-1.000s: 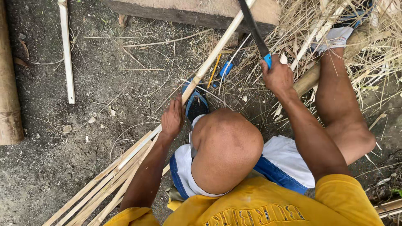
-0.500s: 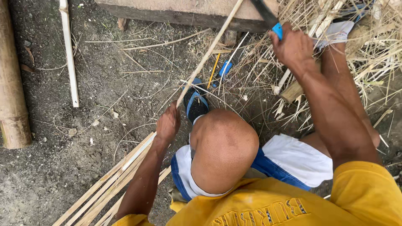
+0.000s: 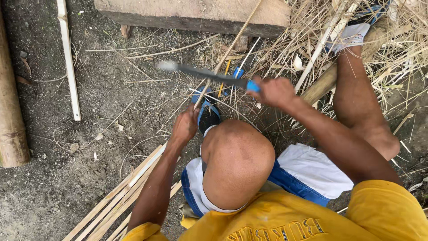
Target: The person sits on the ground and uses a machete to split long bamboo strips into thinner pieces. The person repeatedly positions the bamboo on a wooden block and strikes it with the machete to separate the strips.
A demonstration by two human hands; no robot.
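Bamboo strip [image 3: 223, 58] runs along the dirt ground; from the head view I see my left hand [image 3: 185, 127] pinching it while my right hand [image 3: 274, 91] grips the blue-handled blade [image 3: 205, 73] across it. I judge splitting underway; next needs a controlled, well-aimed cut.

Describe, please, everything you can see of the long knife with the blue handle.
The knife has a long, narrow, dark metal blade and a bright blue handle. The right hand closes around that handle, so only its front end shows. The blade lies nearly level, pointing away from the hand across the frame; its tip is blurred and pale. It crosses a thin bamboo strip that the left hand holds lower down; contact cannot be told.
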